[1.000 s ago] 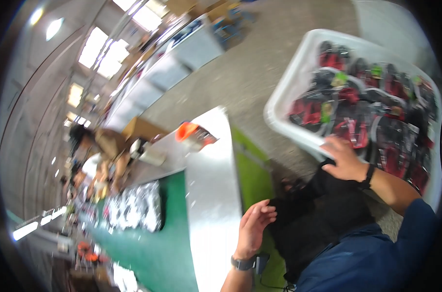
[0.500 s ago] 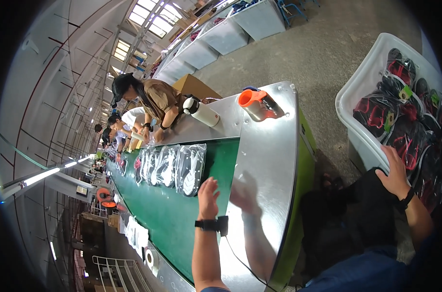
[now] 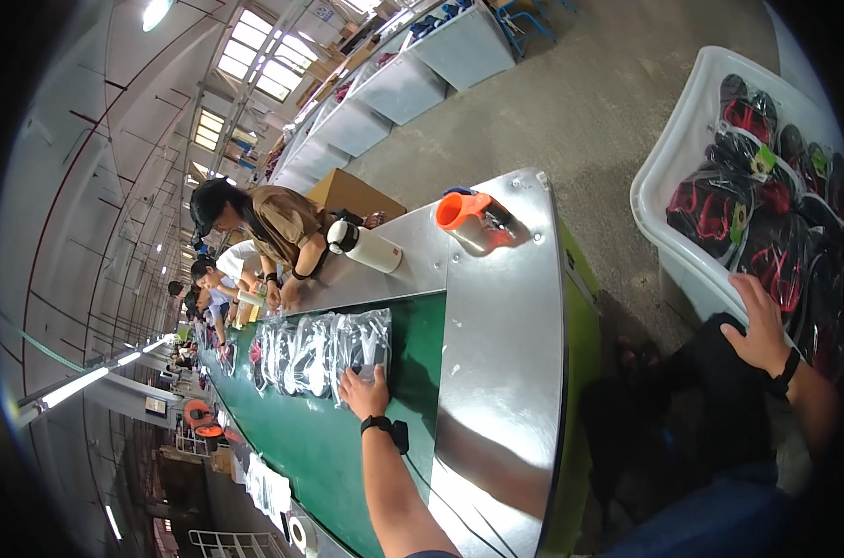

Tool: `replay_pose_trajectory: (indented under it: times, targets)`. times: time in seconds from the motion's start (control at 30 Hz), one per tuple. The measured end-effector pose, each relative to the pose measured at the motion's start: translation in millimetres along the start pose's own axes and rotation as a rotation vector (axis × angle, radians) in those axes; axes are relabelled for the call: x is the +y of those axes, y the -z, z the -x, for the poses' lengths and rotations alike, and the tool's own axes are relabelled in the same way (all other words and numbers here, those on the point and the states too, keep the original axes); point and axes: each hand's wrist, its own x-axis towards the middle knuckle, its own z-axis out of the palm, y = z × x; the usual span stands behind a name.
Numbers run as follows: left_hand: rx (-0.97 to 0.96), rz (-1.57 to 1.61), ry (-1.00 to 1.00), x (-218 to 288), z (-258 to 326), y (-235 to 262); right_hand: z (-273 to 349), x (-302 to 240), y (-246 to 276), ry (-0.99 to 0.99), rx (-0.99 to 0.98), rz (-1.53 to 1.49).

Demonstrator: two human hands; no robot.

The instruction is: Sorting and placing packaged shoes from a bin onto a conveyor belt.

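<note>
A row of shoes in clear plastic bags (image 3: 312, 358) lies on the green conveyor belt (image 3: 347, 456). My left hand (image 3: 364, 392) reaches over the belt, fingers spread, against the nearest bagged shoe (image 3: 361, 344) of that row. Whether the fingertips curl under the bag is hard to see. On my right, my right hand (image 3: 757, 327) lies across the rim of a white plastic bin (image 3: 659, 191), thumb apart and fingers stretched out. Inside the bin are several bagged black and red shoes (image 3: 710, 212) heaped together.
A white bottle (image 3: 371, 249) and a metal cup with an orange rim (image 3: 468, 223) stand on the steel table edge (image 3: 496, 335). A co-worker in brown (image 3: 278, 228) leans over the line's far side. White bins (image 3: 398, 88) line the floor behind.
My left hand has moved left and down from beside the row onto the nearest bagged shoe. My right hand stays on the bin rim. The view has shifted slightly.
</note>
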Motion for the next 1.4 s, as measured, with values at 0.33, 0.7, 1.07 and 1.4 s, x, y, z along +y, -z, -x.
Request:
replay_pose_trajectory:
  times: [0.33, 0.7, 1.07, 1.4]
  targets:
    - [-0.21, 0.47, 0.161, 87.3, 115.6, 71.5, -2.1, -3.3, -1.3, -0.029, -0.023, 0.043]
    - [-0.14, 2.099, 0.877, 87.9, 140.4, 55.2, -3.2, -2.4, -4.5, -0.01, -0.028, 0.06]
    - [0.06, 2.439, 0.488, 93.1, 137.5, 32.5, -2.6, -13.1, -6.8, 0.04, 0.003, 0.086]
    - [-0.319, 2.652, 0.25, 204.7, 161.1, 97.4, -20.9, 15.1, 26.7, 0.081, -0.04, -0.198]
